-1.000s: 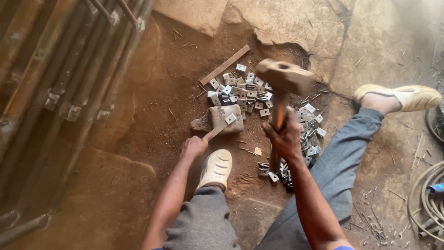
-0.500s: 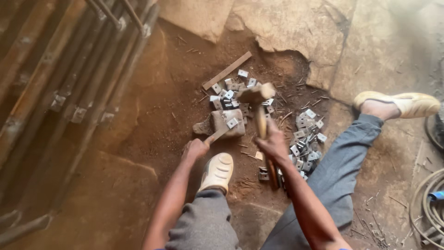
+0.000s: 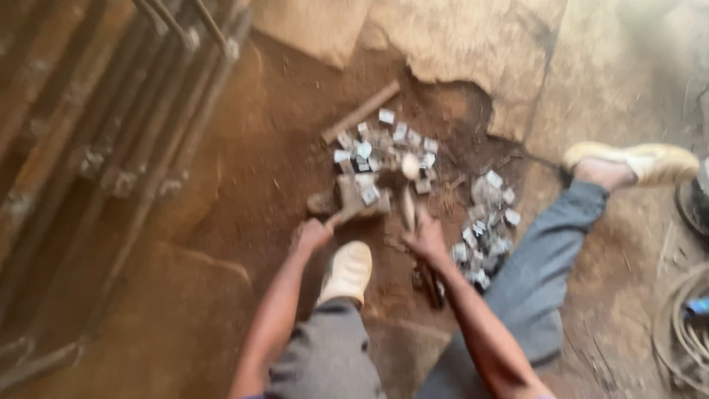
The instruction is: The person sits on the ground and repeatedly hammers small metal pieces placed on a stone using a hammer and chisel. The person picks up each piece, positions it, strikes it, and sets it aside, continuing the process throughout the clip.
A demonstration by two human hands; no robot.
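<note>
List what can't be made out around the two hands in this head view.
- Hammer in the right hand: motion blur smears head and handle.
- Tool in the left hand: the fist hides its handle, blur hides its tip.
- Small metal pieces: too blurred to tell their shape.
- Coiled hose: cut off by the right edge.

The person's arms are bare to above the elbow, with no sleeves in view, and both the left hand (image 3: 312, 235) and the right hand (image 3: 427, 238) are ungloved. The trousers are grey to grey-blue, creased at the knees. Pale cream slip-on shoes cover both feet, one at 12 o'clock from the left knee, one toward 2 o'clock
</note>
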